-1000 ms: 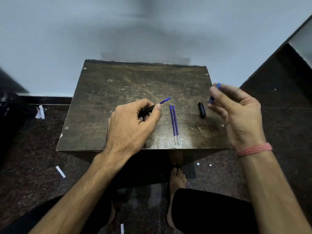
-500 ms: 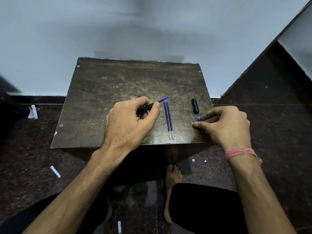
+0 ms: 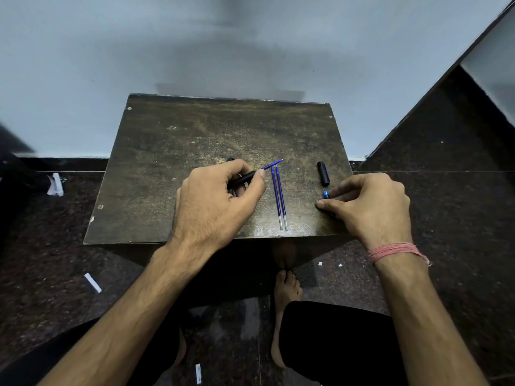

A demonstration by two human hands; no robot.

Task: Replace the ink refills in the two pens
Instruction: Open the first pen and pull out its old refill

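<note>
Two spare refills (image 3: 279,199) lie on the tabletop (image 3: 172,162). Left of them, the left hand (image 3: 214,201) grips the pen barrel (image 3: 242,179), refill tip exposed. Right of them, the right hand (image 3: 367,203) has come down, pinching the blue nose piece (image 3: 326,194) beside the black cap (image 3: 323,173); likely setting it aside.

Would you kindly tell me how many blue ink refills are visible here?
3: two loose refills lie side by side mid-table; one refill sticks out of the black barrel in the left hand.
</note>
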